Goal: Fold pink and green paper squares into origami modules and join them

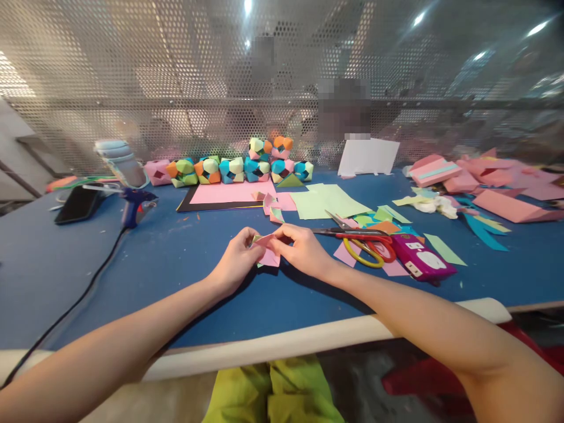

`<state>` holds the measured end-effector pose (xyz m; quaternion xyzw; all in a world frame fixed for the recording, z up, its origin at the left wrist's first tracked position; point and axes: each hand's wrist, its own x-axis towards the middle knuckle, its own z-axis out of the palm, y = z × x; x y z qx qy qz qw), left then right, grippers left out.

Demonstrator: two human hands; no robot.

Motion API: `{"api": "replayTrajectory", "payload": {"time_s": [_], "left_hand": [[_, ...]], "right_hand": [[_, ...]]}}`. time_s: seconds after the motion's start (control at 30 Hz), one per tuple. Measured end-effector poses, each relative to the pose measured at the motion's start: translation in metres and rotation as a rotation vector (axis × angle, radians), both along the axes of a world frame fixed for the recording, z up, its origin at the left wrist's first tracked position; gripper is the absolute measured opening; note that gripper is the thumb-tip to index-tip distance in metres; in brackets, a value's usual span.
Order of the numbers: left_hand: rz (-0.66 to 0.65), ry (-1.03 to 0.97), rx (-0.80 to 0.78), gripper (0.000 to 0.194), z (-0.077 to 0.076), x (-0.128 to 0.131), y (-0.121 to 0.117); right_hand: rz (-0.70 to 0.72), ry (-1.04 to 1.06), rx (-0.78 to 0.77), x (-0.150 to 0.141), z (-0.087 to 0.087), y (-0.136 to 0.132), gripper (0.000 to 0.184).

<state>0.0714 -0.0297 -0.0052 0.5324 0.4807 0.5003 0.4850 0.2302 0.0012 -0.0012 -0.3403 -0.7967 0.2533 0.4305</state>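
Note:
Between both hands I hold a small folded paper piece (269,257), pink with some pale green, just above the blue tabletop. My left hand (242,255) pinches its left side. My right hand (302,249) grips its upper right edge, fingers closed. Just beyond my fingers stands another folded pink and green paper piece (273,208). Pale green sheets (328,201) and a pink sheet (233,192) on a black board lie behind it. To the right of my right hand rest scissors (368,252) with yellow and red handles.
Folded paper balls (232,170) line the back by a perforated metal screen. A glue gun (134,207) with a trailing black cord, a phone (79,204) and a bottle (121,163) are left. A purple box (423,257), paper scraps and a pink paper pile (497,176) are right.

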Motion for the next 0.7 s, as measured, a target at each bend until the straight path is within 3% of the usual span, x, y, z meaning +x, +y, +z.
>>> {"api": "replayTrajectory", "payload": {"time_s": [0.2,0.33,0.47,0.7], "left_hand": [[-0.011,0.018,-0.003,0.021,0.0007,-0.0006,0.0014],[0.067,0.172,0.078,0.011,0.002,-0.002,0.0008],[0.086,0.323,0.14,0.008,0.002,-0.0027,0.0004],[0.064,0.343,0.165,0.015,0.0041,-0.0014,-0.0008]], "right_hand": [[-0.063,0.01,0.108,0.0007,0.0017,-0.0004,0.02],[-0.05,-0.068,0.118,-0.0009,0.0,-0.0022,0.014],[-0.086,-0.147,0.105,-0.0028,-0.0035,-0.0025,0.023],[-0.12,-0.143,0.143,-0.0053,-0.0053,-0.0025,0.024]]}}
